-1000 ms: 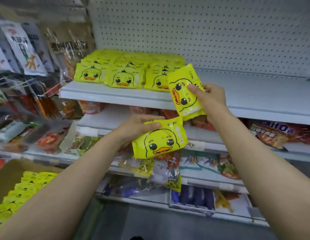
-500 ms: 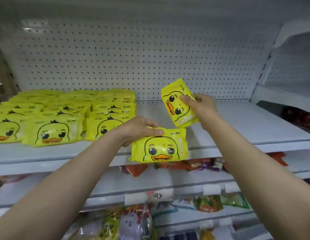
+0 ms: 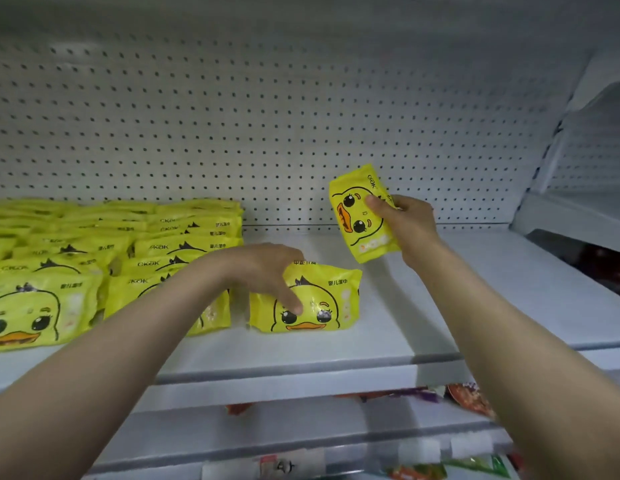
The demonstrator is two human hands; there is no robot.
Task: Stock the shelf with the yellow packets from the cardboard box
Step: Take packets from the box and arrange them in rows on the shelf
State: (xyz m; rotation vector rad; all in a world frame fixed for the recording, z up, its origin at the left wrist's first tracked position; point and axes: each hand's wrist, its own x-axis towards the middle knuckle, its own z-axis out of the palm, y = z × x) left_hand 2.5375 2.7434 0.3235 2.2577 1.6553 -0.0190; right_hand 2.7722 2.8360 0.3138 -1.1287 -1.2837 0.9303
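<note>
Currently, I have both hands at the shelf (image 3: 388, 327). The left hand (image 3: 263, 271) rests on top of one yellow packet (image 3: 307, 299), which stands on the shelf just to the right of the stocked rows (image 3: 111, 258). Its fingers are curled over the packet's upper edge, with the thumb lying across the printed duck face; I judge this as a light hold, close to release.

The right hand (image 3: 410, 226) grips a second packet (image 3: 362, 213) above the shelf, turned on end and tilted, in front of the pegboard back wall (image 3: 301, 116). This packet touches nothing but the hand.

Progress, as I judge it:
1. The left part of the shelf carries several overlapping rows of packets.
2. The left-hand packet starts a new column beside them.
3. The right-hand packet is not yet placed.
4. The right part of the shelf has space to fill.

The cardboard box is not in view, so I cannot tell how many packets remain.
</note>
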